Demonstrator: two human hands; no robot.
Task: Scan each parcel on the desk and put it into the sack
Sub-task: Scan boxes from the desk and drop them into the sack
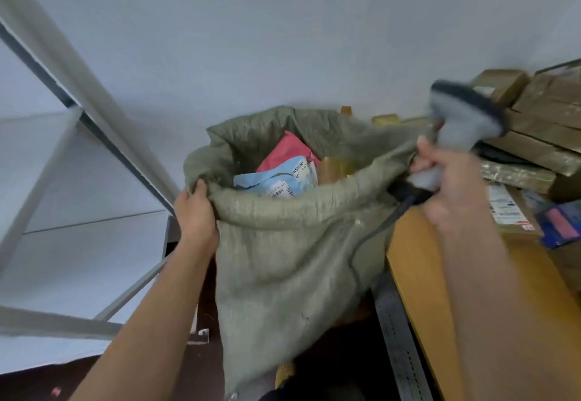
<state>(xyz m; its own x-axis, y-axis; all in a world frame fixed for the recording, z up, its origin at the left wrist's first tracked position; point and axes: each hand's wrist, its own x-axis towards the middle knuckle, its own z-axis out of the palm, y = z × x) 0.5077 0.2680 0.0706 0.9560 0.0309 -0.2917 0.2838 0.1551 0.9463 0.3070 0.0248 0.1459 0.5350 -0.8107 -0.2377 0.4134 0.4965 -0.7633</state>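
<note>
Upright, the sack (292,243) gapes upward, left hand (196,212) gripping its rim, right hand (446,180) clutching the scanner (465,117).

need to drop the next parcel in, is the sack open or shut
Open: the left hand grips the sack rim, and parcels show inside.

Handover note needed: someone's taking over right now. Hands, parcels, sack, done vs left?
Left hand grips the sack rim on its left side, holding the mouth open.
Right hand holds the scanner, blurred in motion, and looks to pinch the sack's right edge too.
Done: a pink parcel and a blue-white parcel lie inside the sack, with a yellowish item beside them.
Left: brown boxes stacked on the desk, plus a labelled parcel there. Whether those are scanned cannot be told.
</note>
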